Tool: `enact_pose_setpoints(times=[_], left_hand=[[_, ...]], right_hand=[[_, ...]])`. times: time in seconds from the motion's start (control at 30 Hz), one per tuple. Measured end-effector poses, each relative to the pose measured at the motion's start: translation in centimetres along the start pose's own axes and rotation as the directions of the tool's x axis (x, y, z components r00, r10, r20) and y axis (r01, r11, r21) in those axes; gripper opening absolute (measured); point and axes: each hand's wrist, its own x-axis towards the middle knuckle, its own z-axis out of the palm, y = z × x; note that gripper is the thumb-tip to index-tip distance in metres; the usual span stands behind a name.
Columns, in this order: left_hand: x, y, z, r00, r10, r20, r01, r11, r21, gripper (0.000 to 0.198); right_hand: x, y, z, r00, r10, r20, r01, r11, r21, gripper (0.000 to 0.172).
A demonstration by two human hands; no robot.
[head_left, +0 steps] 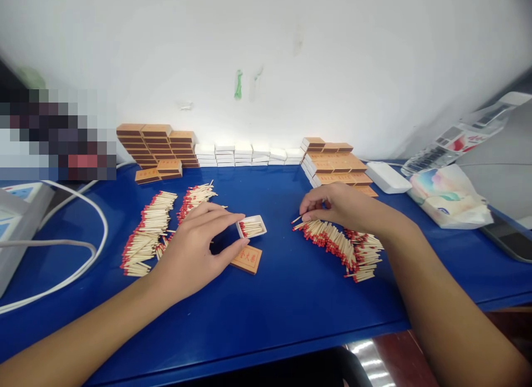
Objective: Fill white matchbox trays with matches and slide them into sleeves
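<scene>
1. Your left grip [193,248] pinches a small white tray [252,228] between thumb and forefinger; the hand reaches in palm-down, thumb on the near side, forefinger on the far side.
2. Your right grip [344,207] is pressed together at the fingertips, pinching one matchstick [296,219] above the far end of a heap; your wrist bends and your forearm runs back to the lower right.
3. The tray sits near the middle of the table [286,304], between your hands. It is open-topped and partly filled with pale matches, red heads mostly to the left; you cannot count them. Whether it touches the table is hard to tell.
4. Just nearer to you lies one orange matchbox cover [248,259] with red print, partly behind your left thumb.
5. You have two match heaps on the left, one outer [148,234] and one inner [195,201], and two adjoining on the right, a nearer-hand heap [328,237] and an outer heap [368,256].
6. Along the wall [266,60] stand six stacks of white trays [243,154], between a left pile of orange boxes [155,146] and a right pile [336,162].
7. Far right: one white block [388,177], one tissue pack [446,195], one bottle [453,140].
</scene>
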Motion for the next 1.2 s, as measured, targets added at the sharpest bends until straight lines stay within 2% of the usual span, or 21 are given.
enact_pose_setpoints(times=[0.47,0.9,1.2], left_hand=[[-0.05,0.13,-0.03,1.0,0.012,0.005,-0.012,1.0,-0.013,0.028],[-0.08,0.04,0.07,1.0,0.022,0.0,-0.022,1.0,-0.006,0.027],[-0.2,0.1,-0.05,1.0,0.014,0.005,-0.014,1.0,-0.023,0.027]], right_hand=[[0.06,0.21,0.26,0.999,0.008,-0.042,-0.009,1.0,-0.02,0.021],[0.07,-0.22,0.51,0.998,-0.022,-0.061,0.02,1.0,-0.019,0.026],[-0.02,0.46,0.49,0.999,-0.007,-0.051,0.007,1.0,-0.007,0.031]])
